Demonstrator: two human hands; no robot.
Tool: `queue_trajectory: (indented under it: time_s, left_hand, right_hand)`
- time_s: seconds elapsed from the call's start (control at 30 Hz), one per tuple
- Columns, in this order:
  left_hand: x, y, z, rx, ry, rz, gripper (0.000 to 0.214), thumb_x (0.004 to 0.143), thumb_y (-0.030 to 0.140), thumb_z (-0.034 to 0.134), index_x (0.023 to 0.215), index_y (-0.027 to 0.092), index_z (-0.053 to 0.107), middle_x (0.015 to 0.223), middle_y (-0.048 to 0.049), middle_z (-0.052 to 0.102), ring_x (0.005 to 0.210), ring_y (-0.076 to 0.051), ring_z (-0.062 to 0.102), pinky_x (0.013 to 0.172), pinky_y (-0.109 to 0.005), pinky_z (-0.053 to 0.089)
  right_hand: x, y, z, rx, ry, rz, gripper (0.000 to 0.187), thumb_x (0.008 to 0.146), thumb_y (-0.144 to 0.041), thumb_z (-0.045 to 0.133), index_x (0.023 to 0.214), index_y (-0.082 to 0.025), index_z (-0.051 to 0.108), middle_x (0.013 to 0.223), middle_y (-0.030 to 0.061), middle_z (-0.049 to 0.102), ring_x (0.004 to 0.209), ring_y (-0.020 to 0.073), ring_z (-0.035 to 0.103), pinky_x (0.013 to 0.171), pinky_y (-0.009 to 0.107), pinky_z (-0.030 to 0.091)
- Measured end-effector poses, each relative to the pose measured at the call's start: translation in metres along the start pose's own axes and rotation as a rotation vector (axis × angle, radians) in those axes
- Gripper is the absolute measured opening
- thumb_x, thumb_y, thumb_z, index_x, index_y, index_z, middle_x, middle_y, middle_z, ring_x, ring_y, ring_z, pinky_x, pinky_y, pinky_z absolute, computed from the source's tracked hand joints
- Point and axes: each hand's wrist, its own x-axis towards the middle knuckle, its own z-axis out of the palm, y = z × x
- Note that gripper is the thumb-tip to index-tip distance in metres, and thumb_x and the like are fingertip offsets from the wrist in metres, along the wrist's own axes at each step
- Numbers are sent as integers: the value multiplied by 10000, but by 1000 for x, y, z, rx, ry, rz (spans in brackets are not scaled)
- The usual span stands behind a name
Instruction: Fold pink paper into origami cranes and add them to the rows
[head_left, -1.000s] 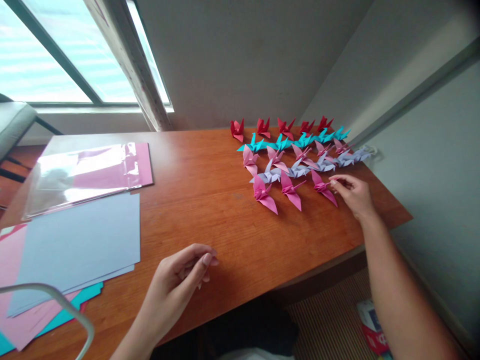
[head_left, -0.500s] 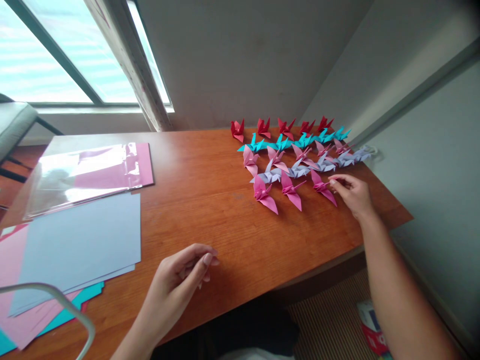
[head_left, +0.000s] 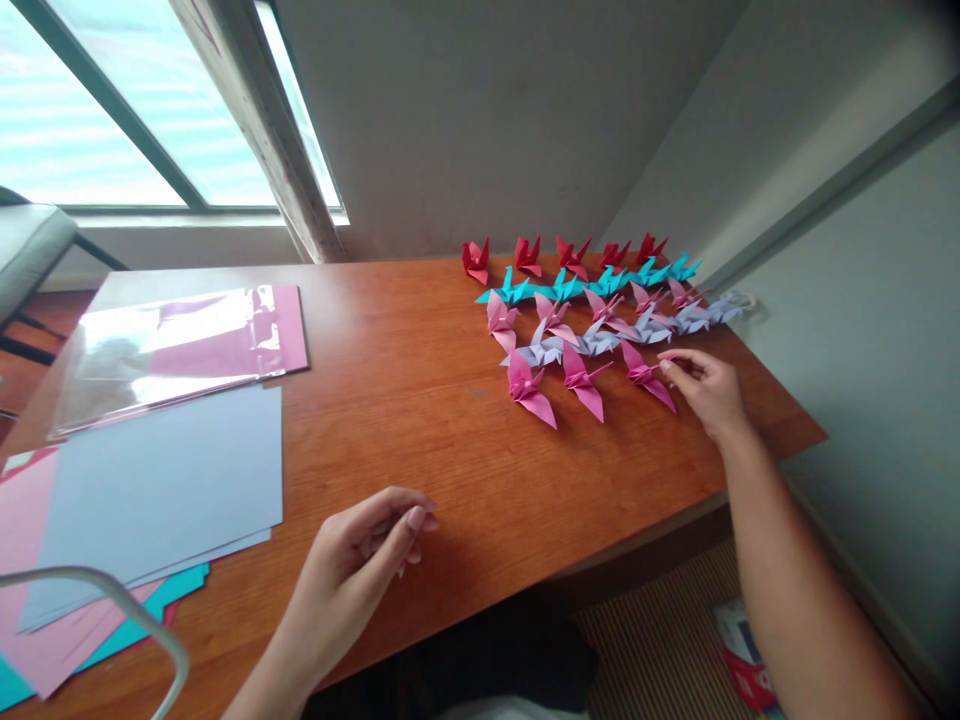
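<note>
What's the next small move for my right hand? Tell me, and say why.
I'd probably ease the right hand off the deep-pink bird it pinches by one tip: that bird seems to rest on the table, roughly in line with the two other deep-pink birds.

A reddish-brown wooden table (head_left: 390,420) carries rows of folded paper cranes (head_left: 582,381) in red, turquoise, lavender and two pinks at right and, at left, a glare-washed packet (head_left: 202,345), seemingly clear plastic, beside overlapping pale-blue, pink and turquoise paper sheets (head_left: 161,490).
</note>
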Motion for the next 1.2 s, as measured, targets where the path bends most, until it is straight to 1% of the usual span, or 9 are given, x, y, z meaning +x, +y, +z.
queue_trajectory:
  time_s: [0.53, 0.77, 1.0, 1.2]
  left_hand:
    - [0, 0, 0, -6, 16, 8, 256, 934, 419, 611, 966, 190, 720, 858, -54, 761, 636, -143, 664, 519, -192, 533]
    - [-1, -4, -1, -11, -6, 2, 240, 954, 412, 596, 992, 201, 703, 879, -43, 755, 648, -128, 663, 549, -181, 540]
    - [0, -3, -1, -11, -3, 7, 236, 952, 403, 599, 991, 196, 704, 884, -49, 756, 662, -133, 666, 545, -181, 539]
    - [-1, -3, -1, -20, -3, 6, 231, 954, 402, 599, 985, 199, 704, 876, -39, 753, 653, -125, 663, 548, -177, 539]
  right_hand:
    - [2, 4, 8, 18, 19, -5, 232, 797, -422, 735, 937, -237, 755, 922, 61, 771, 797, 254, 730, 729, 395, 609]
    - [2, 5, 7, 37, 5, 0, 258, 791, -432, 741, 965, -243, 750, 907, 62, 762, 804, 252, 727, 717, 386, 614]
    - [0, 1, 6, 52, 15, 12, 261, 784, -412, 744, 980, -239, 743, 902, 62, 739, 810, 244, 711, 702, 371, 602]
    - [-4, -5, 2, 51, 39, 13, 298, 792, -403, 736, 1043, -243, 734, 846, 47, 714, 749, 216, 687, 674, 345, 583]
